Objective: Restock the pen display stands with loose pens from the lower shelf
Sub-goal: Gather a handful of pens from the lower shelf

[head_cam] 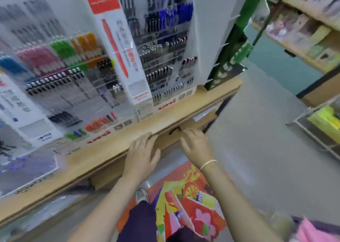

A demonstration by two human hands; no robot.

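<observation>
Nearest: dark purple trousers (141,221) above a bright orange-and-yellow printed bag (191,192) on the grey floor (257,131). Left hand (141,155) lies flat, fingers straight, on the front edge of the light wooden shelf (103,149). Right hand (196,146), thin yellow band (207,164) at the wrist, fingers spread and loose, holds nothing, just beside a small black handle (174,130). Clear acrylic pen display stands (77,79) with coloured pens (60,53) stand on the shelf, behind the hands. Frame blurred.

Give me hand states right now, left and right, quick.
Left hand: open, fingers straight, resting on the wooden shelf edge, holding nothing.
Right hand: open, fingers spread, reaching below the edge, holding nothing.
</observation>
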